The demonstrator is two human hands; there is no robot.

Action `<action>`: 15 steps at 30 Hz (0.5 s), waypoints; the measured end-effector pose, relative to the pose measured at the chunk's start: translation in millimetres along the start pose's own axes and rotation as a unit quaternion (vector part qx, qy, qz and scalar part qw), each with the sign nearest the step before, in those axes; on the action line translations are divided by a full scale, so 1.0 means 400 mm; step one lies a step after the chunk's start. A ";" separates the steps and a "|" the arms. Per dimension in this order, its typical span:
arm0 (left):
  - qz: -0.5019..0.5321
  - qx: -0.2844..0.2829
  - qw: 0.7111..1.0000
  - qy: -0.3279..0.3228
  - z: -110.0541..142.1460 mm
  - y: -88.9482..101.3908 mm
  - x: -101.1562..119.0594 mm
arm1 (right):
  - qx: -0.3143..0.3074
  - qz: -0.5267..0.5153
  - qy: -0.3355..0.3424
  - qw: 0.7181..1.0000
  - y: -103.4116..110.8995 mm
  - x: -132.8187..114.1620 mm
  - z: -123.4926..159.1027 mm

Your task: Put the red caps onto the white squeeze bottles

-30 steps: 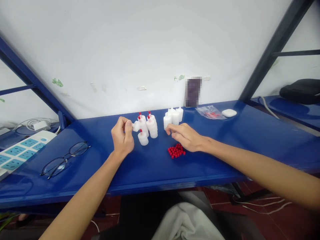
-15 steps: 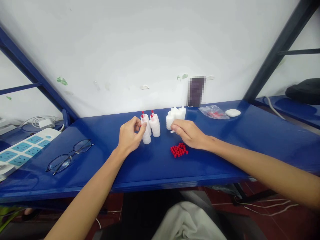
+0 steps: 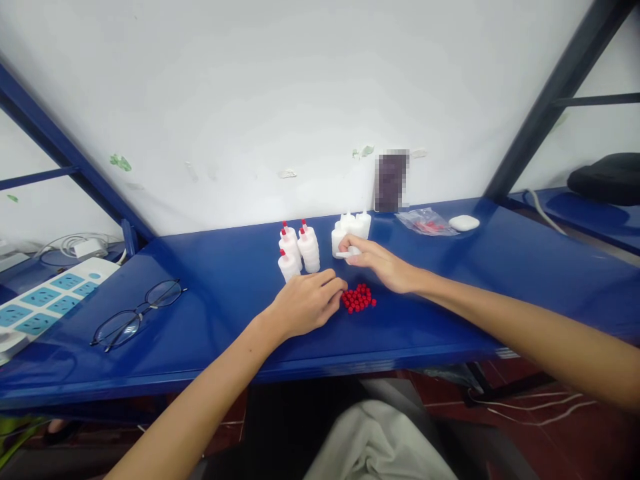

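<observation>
My left hand point(image 3: 313, 301) is low over the table, its fingers curled and their tips at the left edge of a cluster of small red caps point(image 3: 359, 300). A cap seems pinched there, partly hidden by the fingers. My right hand point(image 3: 376, 261) grips a white squeeze bottle point(image 3: 354, 251) lying tilted in the fingers, its bare nozzle pointing left. Behind that hand stand several white bottles with uncapped nozzles point(image 3: 363, 225). Left of them, upright white bottles with red tips point(image 3: 309, 250) form two rows; the nearest one point(image 3: 289, 265) is partly covered by my left hand.
Eyeglasses point(image 3: 140, 313) and a power strip point(image 3: 55, 300) lie on the left of the blue table point(image 3: 225, 267). At the back, a blurred dark rectangle point(image 3: 391, 180) leans on the wall beside a clear bag of red pieces point(image 3: 427, 223) and a white rounded case point(image 3: 464, 223).
My left hand has left the front red-tipped bottle and moved right and nearer to the red caps. My right hand has turned, and the bottle it holds shows more.
</observation>
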State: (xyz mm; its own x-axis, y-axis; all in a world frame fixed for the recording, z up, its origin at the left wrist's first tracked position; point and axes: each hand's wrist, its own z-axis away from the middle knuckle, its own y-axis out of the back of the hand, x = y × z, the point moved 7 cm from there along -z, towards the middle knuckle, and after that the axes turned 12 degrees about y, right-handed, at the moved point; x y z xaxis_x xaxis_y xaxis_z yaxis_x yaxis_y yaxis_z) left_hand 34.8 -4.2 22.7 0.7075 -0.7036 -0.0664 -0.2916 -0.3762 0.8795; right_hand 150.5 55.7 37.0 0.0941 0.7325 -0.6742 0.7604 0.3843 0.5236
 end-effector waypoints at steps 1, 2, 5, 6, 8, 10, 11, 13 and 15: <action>0.004 -0.018 1.000 0.003 -0.001 -0.008 -0.002 | 0.004 -0.009 0.007 1.000 0.003 -0.006 -0.001; 0.008 -0.032 0.999 0.004 -0.001 -0.013 -0.004 | 0.010 -0.011 0.013 1.000 0.006 -0.010 -0.001; 0.017 -0.054 0.998 0.010 0.002 -0.019 -0.012 | 0.022 0.013 0.024 0.999 0.008 -0.012 0.000; 0.018 -0.057 0.998 0.014 0.004 -0.019 -0.015 | 0.023 0.025 0.022 0.999 0.006 -0.007 0.001; 0.018 -0.063 0.998 0.023 0.006 -0.019 -0.019 | 0.027 0.050 0.016 0.998 0.001 0.005 0.003; 0.018 -0.070 0.997 0.031 0.009 -0.019 -0.022 | 0.036 0.072 0.004 0.997 -0.002 0.019 0.005; 0.019 -0.072 0.997 0.035 0.010 -0.019 -0.023 | 0.042 0.082 -0.001 0.996 -0.001 0.025 0.007; 0.024 -0.076 0.996 0.040 0.011 -0.018 -0.025 | 0.060 0.111 -0.006 0.992 0.006 0.028 0.009; 0.032 -0.080 0.995 0.042 0.011 -0.017 -0.026 | 0.075 0.139 0.001 0.987 0.016 0.023 0.012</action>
State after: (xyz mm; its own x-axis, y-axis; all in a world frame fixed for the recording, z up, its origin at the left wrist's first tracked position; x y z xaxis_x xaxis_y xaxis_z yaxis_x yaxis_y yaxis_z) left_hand 26.5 3.1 15.4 0.7444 -0.6673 0.0254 -0.2359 -0.2272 0.9448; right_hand 159.2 62.2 31.5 0.3113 0.7985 -0.5153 0.7925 0.0811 0.6044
